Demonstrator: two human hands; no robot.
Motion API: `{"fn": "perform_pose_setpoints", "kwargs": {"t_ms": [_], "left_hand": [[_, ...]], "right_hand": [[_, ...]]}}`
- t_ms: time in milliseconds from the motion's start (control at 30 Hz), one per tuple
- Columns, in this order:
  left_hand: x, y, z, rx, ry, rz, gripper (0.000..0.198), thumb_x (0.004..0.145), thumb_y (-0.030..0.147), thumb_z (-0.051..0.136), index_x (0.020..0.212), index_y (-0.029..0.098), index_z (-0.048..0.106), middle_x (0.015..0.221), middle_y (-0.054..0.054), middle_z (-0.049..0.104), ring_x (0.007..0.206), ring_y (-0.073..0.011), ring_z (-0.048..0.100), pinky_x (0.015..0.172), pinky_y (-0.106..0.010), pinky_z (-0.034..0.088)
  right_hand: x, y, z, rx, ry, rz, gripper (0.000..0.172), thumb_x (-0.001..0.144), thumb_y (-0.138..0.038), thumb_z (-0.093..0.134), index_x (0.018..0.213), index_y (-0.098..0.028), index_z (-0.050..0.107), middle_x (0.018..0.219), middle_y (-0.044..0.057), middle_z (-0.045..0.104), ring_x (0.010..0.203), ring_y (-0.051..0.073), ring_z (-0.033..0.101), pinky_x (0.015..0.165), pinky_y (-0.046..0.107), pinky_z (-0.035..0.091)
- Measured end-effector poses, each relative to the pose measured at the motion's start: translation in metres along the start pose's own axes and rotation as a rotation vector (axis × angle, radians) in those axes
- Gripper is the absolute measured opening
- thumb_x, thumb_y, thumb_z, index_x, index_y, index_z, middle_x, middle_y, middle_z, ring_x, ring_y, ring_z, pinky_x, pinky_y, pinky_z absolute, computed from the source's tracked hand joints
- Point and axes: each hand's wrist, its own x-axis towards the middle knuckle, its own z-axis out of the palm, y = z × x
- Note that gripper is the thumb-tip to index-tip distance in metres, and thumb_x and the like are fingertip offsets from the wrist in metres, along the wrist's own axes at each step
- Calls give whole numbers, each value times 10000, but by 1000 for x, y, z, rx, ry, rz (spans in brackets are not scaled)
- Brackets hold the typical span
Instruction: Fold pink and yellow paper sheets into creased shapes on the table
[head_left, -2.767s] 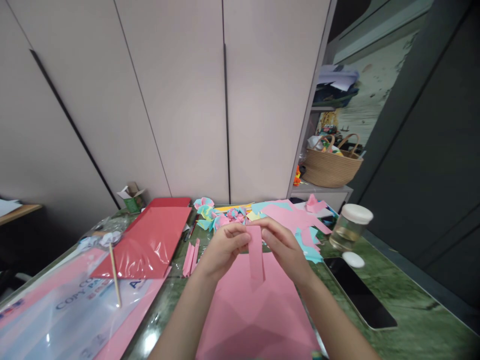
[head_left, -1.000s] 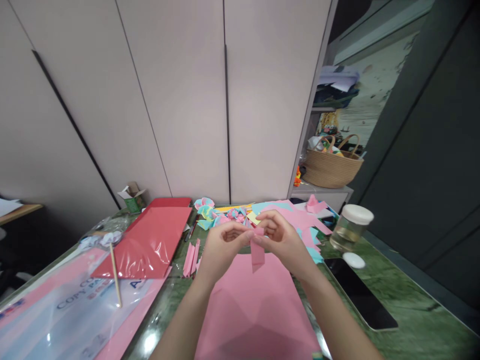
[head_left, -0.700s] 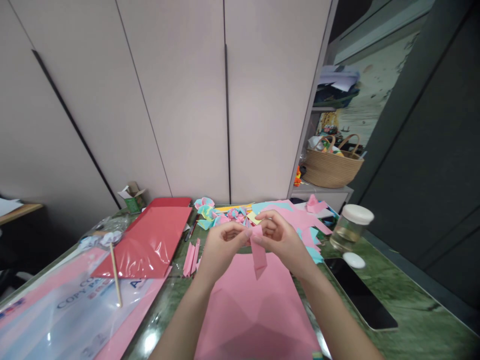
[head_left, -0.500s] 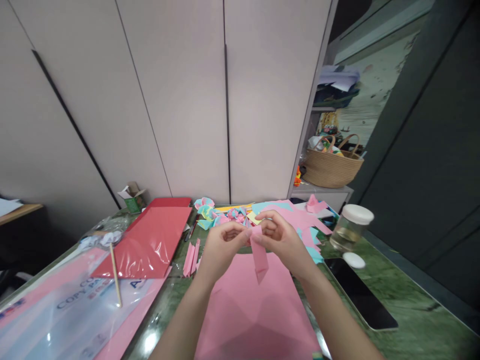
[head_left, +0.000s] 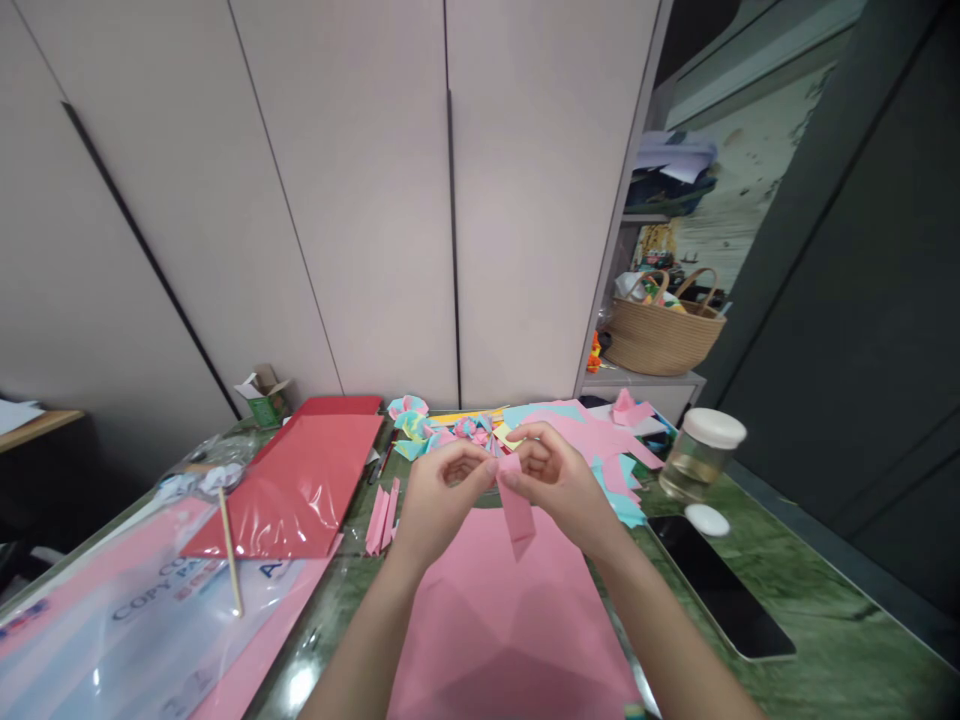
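Both hands are raised above a large pink paper sheet point(head_left: 510, 630) on the green table. My left hand point(head_left: 439, 500) and my right hand point(head_left: 559, 485) pinch the top end of a narrow pink paper strip point(head_left: 517, 510) between their fingertips. The strip hangs down from the fingers, and its lower end comes to a slanted point. The top of the strip looks folded or rolled under the fingers, which hide it. Several folded pink strips point(head_left: 382, 515) lie on the table just left of my left hand.
A red sheet pack point(head_left: 300, 480) and a wrapped pack of pink copy paper point(head_left: 112, 610) with a wooden stick point(head_left: 229, 550) lie left. Paper scraps and flowers point(head_left: 450, 425) sit behind. A lidded glass jar point(head_left: 701, 455), a white cap point(head_left: 705, 519) and a phone point(head_left: 716, 585) stand right.
The hanging part of the strip has grown shorter as its top end was worked between my fingertips. My hands have stayed close together in almost the same place.
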Motion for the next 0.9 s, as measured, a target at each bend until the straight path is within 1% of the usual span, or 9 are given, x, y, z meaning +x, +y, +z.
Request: {"fn": "perform_pose_setpoints", "kwargs": {"t_ms": [100,300,467,667,833,900], "left_hand": [[0,-2,-1,-17,-3,-17,117,738,266,660,682,166,635,652,-1,616,625,-128,568,596,-217,440],[1,-1,1,-90,-24,-63,122,735,256,645,665,156,641,617,-2,619,610,-129,576,605,-226,455],[2,-3,4,-64,-18,-74,115,738,220,608,645,154,626,582,16,609,576,-109,570,573,-203,443],[3,-5,5,-83,-30,-97,105,732,207,595,646,151,620,578,23,603,573,-102,567,576,-201,449],[3,-6,4,-55,-47,-103,113,735,206,593,641,149,621,570,24,592,567,-97,551,568,-197,432],[3,-6,4,-59,-67,-101,124,743,211,589,642,148,622,571,24,592,567,-95,550,574,-196,429]], "right_hand": [[0,1,0,-6,0,-7,277,751,-276,662,977,-238,507,690,-54,524,673,115,527,628,264,392],[0,2,0,-7,-7,-8,268,756,-256,654,980,-246,509,689,-60,523,673,114,530,631,261,381],[1,2,-1,29,-22,15,263,759,-239,653,981,-242,511,694,-61,517,681,110,530,636,256,382],[2,6,-3,78,-37,46,295,749,-245,670,996,-254,509,693,-65,506,673,111,554,615,244,391],[1,5,1,148,-79,54,247,805,-261,609,1021,-250,491,731,-52,538,730,135,601,698,287,440],[1,4,3,158,-75,49,231,814,-252,594,1019,-245,486,729,-51,546,729,137,605,715,297,446]]}}
